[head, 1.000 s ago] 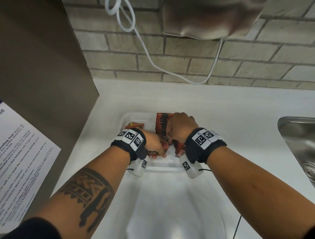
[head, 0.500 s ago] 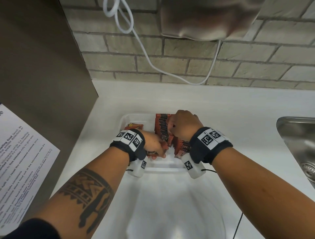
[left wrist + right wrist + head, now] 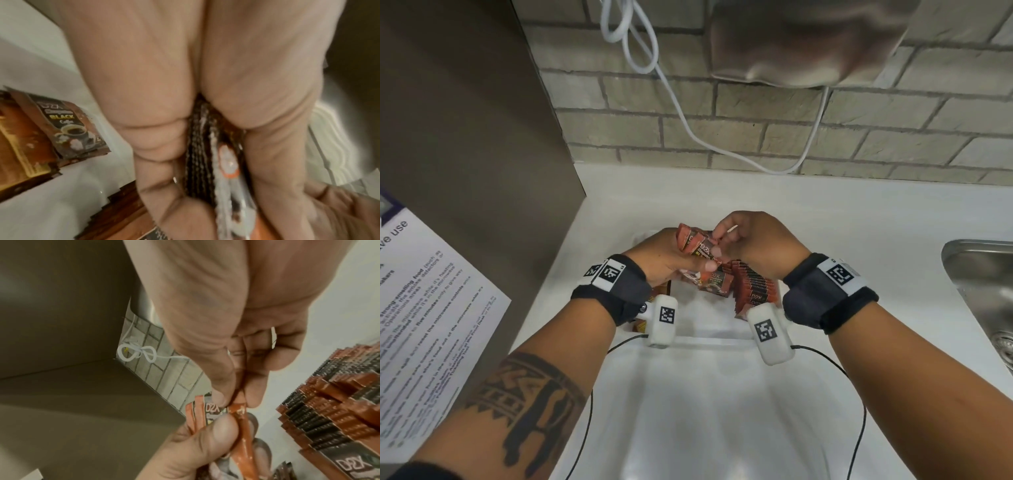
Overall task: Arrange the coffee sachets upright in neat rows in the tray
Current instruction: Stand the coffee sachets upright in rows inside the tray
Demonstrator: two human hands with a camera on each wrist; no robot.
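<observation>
Left hand [image 3: 664, 255] is clamped on a small bunch of sachets [image 3: 697, 245], thumb across the front and fingers behind, lifted just above the tray [image 3: 709, 337] so the edges can be squared up in the air instead of down among the others. The left wrist view backs that up: several crimped sachet edges are squeezed together between thumb and fingers. Now the right hand [image 3: 753, 245] comes in at the top of the bunch, thumb and forefinger pinching the top edge of one sachet [image 3: 239, 410], the other fingers loosely curled; to my eye that is either peeling one off or nudging it level with its neighbours, and I cannot tell which. Just below and to the right stands the finished row [image 3: 755, 287], packets upright and packed face to face along the right side of the tray, which explains why the bunch is held vertical: it should drop in the same way up. A few loose sachets [image 3: 72, 128] lie flat on the tray floor on the left side, not yet stood up, so the job looks partly done. Further out, the tray sits on a white counter [image 3: 825, 219], with a steel sink [image 3: 983, 274] to the right, a brick wall [image 3: 756, 113] behind and a white cable [image 3: 681, 113] hanging down it.
</observation>
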